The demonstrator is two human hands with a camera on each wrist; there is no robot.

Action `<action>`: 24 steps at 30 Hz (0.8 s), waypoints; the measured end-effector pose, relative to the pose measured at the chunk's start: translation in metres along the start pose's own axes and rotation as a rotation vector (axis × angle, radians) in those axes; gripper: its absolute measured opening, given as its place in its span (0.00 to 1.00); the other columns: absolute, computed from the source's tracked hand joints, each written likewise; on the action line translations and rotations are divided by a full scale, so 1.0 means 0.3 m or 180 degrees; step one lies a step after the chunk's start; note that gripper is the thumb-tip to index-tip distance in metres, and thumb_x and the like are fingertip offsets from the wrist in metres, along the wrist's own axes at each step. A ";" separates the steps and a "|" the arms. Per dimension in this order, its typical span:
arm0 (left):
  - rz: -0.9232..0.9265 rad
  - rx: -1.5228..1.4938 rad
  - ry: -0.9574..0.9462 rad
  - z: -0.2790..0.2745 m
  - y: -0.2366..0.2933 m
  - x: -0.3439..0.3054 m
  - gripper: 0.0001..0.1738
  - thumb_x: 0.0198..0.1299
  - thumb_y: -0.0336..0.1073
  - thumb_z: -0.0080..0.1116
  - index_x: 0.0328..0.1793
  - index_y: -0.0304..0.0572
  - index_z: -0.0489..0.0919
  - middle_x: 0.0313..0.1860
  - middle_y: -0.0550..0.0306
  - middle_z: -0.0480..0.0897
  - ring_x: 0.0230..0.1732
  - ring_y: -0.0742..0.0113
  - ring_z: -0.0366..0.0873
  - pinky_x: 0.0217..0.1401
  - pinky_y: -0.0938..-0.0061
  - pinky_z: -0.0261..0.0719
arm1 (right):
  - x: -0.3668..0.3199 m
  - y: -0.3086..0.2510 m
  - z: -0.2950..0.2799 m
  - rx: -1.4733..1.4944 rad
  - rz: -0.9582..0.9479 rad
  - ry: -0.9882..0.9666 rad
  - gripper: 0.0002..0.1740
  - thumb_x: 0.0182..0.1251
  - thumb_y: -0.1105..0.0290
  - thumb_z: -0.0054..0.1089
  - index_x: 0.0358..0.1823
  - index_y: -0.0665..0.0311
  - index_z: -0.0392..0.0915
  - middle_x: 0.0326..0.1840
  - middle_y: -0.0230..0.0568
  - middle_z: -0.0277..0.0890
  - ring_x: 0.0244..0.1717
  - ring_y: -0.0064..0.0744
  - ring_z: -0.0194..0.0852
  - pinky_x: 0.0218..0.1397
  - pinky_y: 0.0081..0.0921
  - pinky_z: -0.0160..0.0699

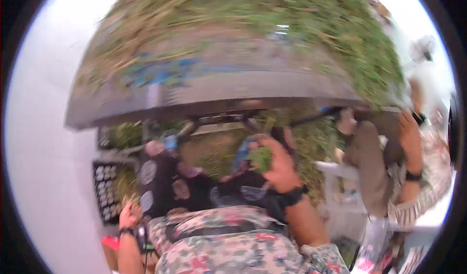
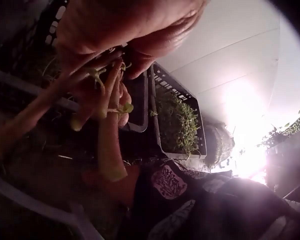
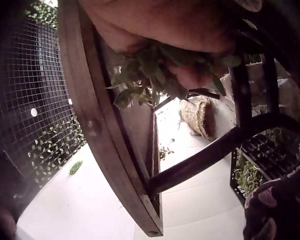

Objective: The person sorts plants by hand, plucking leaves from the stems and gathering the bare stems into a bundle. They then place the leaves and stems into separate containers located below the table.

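Note:
My left hand (image 1: 130,214), low at the left of the head view, pinches plant stems (image 2: 110,145). Close up in the left wrist view, the thick reddish-brown stems have cut ends and a few tiny green shoots. My right hand (image 1: 278,167) is over my lap, below the table's front edge, gripping a small bunch of green leaves (image 1: 261,159). From the right wrist camera the leaves (image 3: 150,75) stick out under the curled fingers, near the table's wooden edge (image 3: 92,125). Part of the bunch is hidden by the hand.
Heaps of cut greenery (image 1: 311,11) cover much of the table (image 1: 253,87) in front of me. A black crate (image 2: 157,145) with green sprigs stands at the left. Another person (image 1: 413,172) sits at the right, near a white stool (image 1: 335,169). Plant litter covers the floor.

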State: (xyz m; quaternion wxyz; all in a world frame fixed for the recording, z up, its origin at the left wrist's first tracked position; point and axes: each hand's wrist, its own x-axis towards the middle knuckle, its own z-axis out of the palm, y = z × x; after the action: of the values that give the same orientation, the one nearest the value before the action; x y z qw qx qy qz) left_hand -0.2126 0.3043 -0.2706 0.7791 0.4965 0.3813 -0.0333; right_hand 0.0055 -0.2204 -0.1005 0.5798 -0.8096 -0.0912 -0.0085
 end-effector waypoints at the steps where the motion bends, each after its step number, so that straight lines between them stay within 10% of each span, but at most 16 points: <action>1: -0.0283 -0.0446 0.0053 0.067 0.036 -0.025 0.18 0.60 0.36 0.50 0.52 0.33 0.69 0.51 0.49 0.73 0.51 0.55 0.71 0.55 0.64 0.70 | 0.003 -0.016 0.017 0.0900 0.0781 -0.0003 0.18 0.54 0.74 0.57 0.47 0.63 0.68 0.47 0.40 0.71 0.48 0.33 0.71 0.49 0.25 0.72; 2: -0.0085 0.0129 0.0047 0.131 0.062 -0.076 0.20 0.60 0.37 0.49 0.55 0.33 0.67 0.54 0.48 0.71 0.53 0.54 0.70 0.58 0.62 0.68 | -0.007 -0.057 0.009 0.0601 0.0336 0.0035 0.15 0.53 0.75 0.56 0.44 0.62 0.70 0.44 0.40 0.71 0.44 0.33 0.72 0.44 0.25 0.75; 4: -0.0594 -0.0884 0.0108 -0.024 -0.025 0.017 0.20 0.59 0.36 0.52 0.56 0.35 0.67 0.53 0.46 0.71 0.53 0.53 0.69 0.56 0.59 0.69 | 0.020 -0.029 0.044 0.2533 0.2020 0.0651 0.09 0.61 0.69 0.51 0.42 0.62 0.70 0.31 0.36 0.72 0.31 0.29 0.74 0.29 0.24 0.75; 5: -0.0582 -0.0848 0.0911 0.217 0.098 -0.080 0.05 0.59 0.33 0.51 0.32 0.42 0.69 0.27 0.60 0.72 0.30 0.65 0.72 0.39 0.68 0.75 | 0.045 -0.021 0.017 0.3351 0.2708 0.0627 0.08 0.64 0.67 0.50 0.41 0.62 0.70 0.27 0.34 0.72 0.27 0.27 0.73 0.23 0.23 0.73; 21: -0.0326 -0.1869 0.1589 -0.042 0.057 -0.011 0.11 0.61 0.37 0.49 0.39 0.34 0.71 0.29 0.49 0.77 0.28 0.56 0.76 0.32 0.58 0.79 | 0.080 0.041 0.075 0.3717 0.2370 -0.0373 0.07 0.68 0.65 0.44 0.40 0.60 0.68 0.30 0.33 0.70 0.20 0.22 0.68 0.15 0.19 0.68; 24: -0.0189 -0.0512 0.2274 -0.094 0.143 -0.012 0.20 0.55 0.45 0.58 0.49 0.44 0.69 0.39 0.55 0.75 0.28 0.61 0.74 0.28 0.68 0.73 | 0.079 0.029 0.079 0.3484 0.2422 -0.0292 0.08 0.67 0.64 0.46 0.40 0.60 0.68 0.30 0.32 0.69 0.20 0.21 0.68 0.15 0.18 0.69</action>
State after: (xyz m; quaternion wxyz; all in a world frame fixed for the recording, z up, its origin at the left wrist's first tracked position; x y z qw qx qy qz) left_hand -0.2125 0.3472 -0.2422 0.6321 0.4027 0.6449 0.1497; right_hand 0.0278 -0.1975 -0.1138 0.8651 -0.3738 0.1851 0.2785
